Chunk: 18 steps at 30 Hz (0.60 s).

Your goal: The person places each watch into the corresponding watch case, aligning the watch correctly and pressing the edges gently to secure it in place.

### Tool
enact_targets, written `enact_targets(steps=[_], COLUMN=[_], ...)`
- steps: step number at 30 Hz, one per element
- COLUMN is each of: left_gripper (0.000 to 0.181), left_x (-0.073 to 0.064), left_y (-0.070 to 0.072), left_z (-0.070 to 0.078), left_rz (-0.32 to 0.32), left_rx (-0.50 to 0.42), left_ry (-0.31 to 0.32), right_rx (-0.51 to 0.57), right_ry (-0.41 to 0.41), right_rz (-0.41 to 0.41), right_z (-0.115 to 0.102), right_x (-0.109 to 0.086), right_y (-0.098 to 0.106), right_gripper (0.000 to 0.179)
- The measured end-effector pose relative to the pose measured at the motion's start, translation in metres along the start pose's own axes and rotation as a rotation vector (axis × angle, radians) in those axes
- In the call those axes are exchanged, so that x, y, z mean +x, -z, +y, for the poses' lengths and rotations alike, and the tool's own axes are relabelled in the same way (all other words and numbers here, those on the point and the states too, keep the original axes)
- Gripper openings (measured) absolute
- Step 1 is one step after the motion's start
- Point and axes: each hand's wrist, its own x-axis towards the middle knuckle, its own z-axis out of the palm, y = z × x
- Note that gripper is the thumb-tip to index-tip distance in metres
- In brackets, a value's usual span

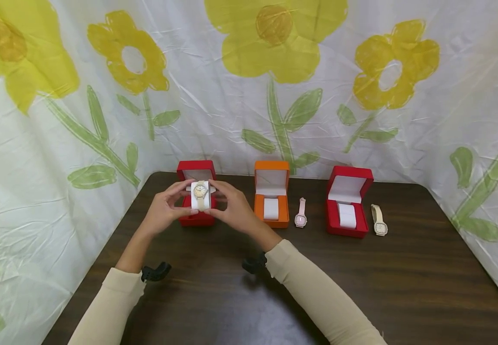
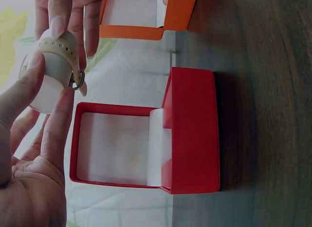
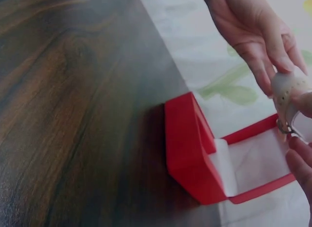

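Note:
Both hands hold up a white watch cushion (image 1: 194, 204) with a cream-strapped watch (image 1: 200, 190) wrapped around it, its round dial facing the head camera. My left hand (image 1: 162, 209) pinches the cushion's left end between thumb and fingers. At the other end, my right hand (image 1: 238, 209) grips it the same way. In the left wrist view the strap (image 2: 59, 47) is seen from behind, with its holes and a metal buckle. Behind and below the hands stands an open red watch box (image 1: 198, 220), apart from the cushion; the hands partly cover it in the head view.
An open orange box (image 1: 259, 214) with a white cushion stands right of the hands, a pink watch (image 1: 300, 219) beside it. Farther right are another open red box (image 1: 334, 225) with a cushion and a cream watch (image 1: 380, 227). A flowered cloth (image 1: 214, 124) hangs behind the dark table (image 1: 361, 282).

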Motion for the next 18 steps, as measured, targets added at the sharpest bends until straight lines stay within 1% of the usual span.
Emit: enact_targets(steps=[5, 10, 14, 18], left_gripper=[0.072, 0.071, 0.072, 0.073], left_x=[0.001, 0.003, 0.004, 0.002], left_y=[-0.001, -0.001, 0.002, 0.008], left_z=[-0.003, -0.004, -0.009, -0.019], left_rz=[0.017, 0.014, 0.008, -0.003], left_rx=[0.028, 0.058, 0.058, 0.070], left_ry=[0.029, 0.042, 0.057, 0.071], right_rx=[0.007, 0.018, -0.040, -0.099], right_ry=[-0.020, -0.032, -0.044, -0.072], right_rz=[0.016, 0.028, 0.024, 0.018], right_z=[0.006, 0.012, 0.018, 0.023], right_x=[0.002, 0.005, 0.009, 0.011], right_y=[-0.004, -0.008, -0.012, -0.018], right_gripper=[0.076, 0.075, 0.075, 0.075])
